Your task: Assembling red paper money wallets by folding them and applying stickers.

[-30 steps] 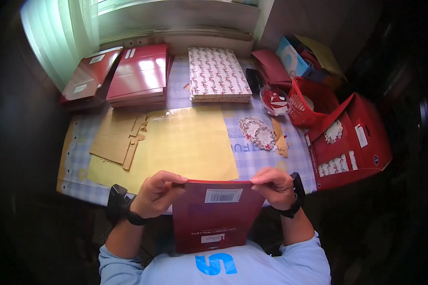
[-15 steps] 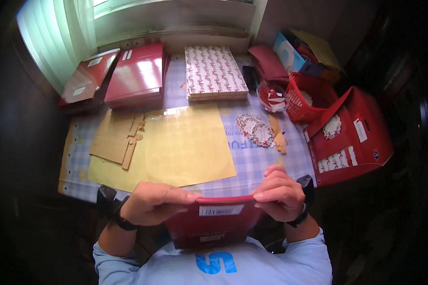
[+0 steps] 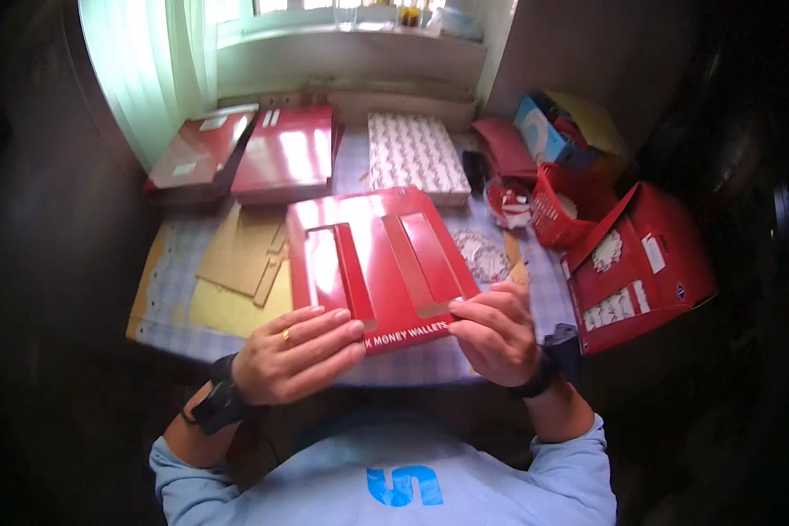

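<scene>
A flat red cardboard box (image 3: 379, 263) with two long cut-out windows is tilted over the near half of the table. At its near left corner lies my left hand (image 3: 300, 355), fingers on top and closed on the edge, a ring on one finger. My right hand (image 3: 497, 337) grips the near right corner between thumb and fingers. Through the windows the inside of the box looks brownish and red. Beneath it, a yellow sheet (image 3: 228, 307) is partly covered, as are several round floral cut-outs (image 3: 482, 252).
Stacks of flat red boxes (image 3: 285, 153) and a stack of patterned white cards (image 3: 416, 153) stand at the back. Torn brown cardboard (image 3: 237, 250) lies left. On the right are a clear tub (image 3: 508, 202), a red basket (image 3: 557, 206), a blue box (image 3: 539, 131) and a large red carton (image 3: 649, 263).
The red box has swung from upright near my chest to lying tilted over the table, its windowed face now showing. Both hands have shifted to its near corners.
</scene>
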`<state>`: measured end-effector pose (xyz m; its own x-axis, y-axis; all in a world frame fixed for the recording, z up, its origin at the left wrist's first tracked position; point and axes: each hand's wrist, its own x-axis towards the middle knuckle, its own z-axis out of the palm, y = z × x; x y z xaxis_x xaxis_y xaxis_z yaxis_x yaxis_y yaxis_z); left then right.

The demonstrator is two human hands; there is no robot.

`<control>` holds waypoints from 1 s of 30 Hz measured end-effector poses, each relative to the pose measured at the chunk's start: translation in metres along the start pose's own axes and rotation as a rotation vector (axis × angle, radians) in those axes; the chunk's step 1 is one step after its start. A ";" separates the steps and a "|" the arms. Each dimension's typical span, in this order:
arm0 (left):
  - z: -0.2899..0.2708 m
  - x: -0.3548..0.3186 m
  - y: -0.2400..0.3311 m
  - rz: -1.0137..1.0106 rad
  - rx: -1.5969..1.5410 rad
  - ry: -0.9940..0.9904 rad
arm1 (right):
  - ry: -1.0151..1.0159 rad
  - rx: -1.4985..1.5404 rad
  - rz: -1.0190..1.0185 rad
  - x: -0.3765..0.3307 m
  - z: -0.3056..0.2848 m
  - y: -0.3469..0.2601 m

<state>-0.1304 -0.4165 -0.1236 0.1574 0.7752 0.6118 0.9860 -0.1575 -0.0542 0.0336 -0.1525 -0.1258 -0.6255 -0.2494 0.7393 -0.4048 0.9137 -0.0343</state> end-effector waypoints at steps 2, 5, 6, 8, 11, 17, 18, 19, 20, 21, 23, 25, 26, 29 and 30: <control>0.029 -0.025 0.006 -0.155 -0.042 -0.072 | -0.080 -0.002 0.044 -0.025 0.027 -0.002; 0.056 -0.046 0.023 -0.320 -0.090 -0.098 | -0.159 0.060 0.119 -0.047 0.047 -0.009; 0.061 -0.049 0.028 -0.351 -0.104 -0.103 | -0.177 0.083 0.152 -0.053 0.050 -0.012; 0.068 -0.049 0.041 -0.440 -0.081 -0.073 | -0.204 0.102 0.182 -0.053 0.050 -0.013; 0.080 -0.046 0.052 -0.557 -0.080 0.012 | -0.229 0.133 0.253 -0.049 0.050 -0.016; 0.094 -0.035 0.063 -0.668 -0.001 0.090 | -0.254 0.041 0.156 -0.048 0.060 -0.022; 0.094 -0.035 0.062 -0.670 -0.003 0.086 | -0.267 -0.014 0.114 -0.049 0.061 -0.022; 0.093 -0.035 0.062 -0.665 0.005 0.086 | -0.270 -0.010 0.117 -0.048 0.060 -0.022; 0.092 -0.036 0.061 -0.660 0.012 0.085 | -0.283 -0.026 0.084 -0.046 0.059 -0.021; 0.092 -0.036 0.061 -0.663 0.010 0.082 | -0.297 -0.043 0.051 -0.045 0.058 -0.021; 0.093 -0.036 0.060 -0.618 0.060 0.090 | -0.299 -0.069 0.044 -0.047 0.060 -0.022; 0.095 -0.038 0.059 -0.611 0.068 0.099 | -0.301 -0.095 0.035 -0.049 0.061 -0.022; 0.096 -0.039 0.059 -0.603 0.078 0.110 | -0.284 -0.089 0.039 -0.050 0.062 -0.022; 0.095 -0.039 0.058 -0.588 0.082 0.108 | -0.272 -0.077 0.042 -0.050 0.063 -0.021; 0.094 -0.041 0.057 -0.589 0.084 0.109 | -0.277 -0.070 0.042 -0.050 0.062 -0.021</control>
<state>-0.0752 -0.3996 -0.2264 -0.4183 0.6493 0.6351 0.9073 0.3313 0.2589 0.0318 -0.1790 -0.2039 -0.8030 -0.2804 0.5259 -0.3339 0.9426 -0.0072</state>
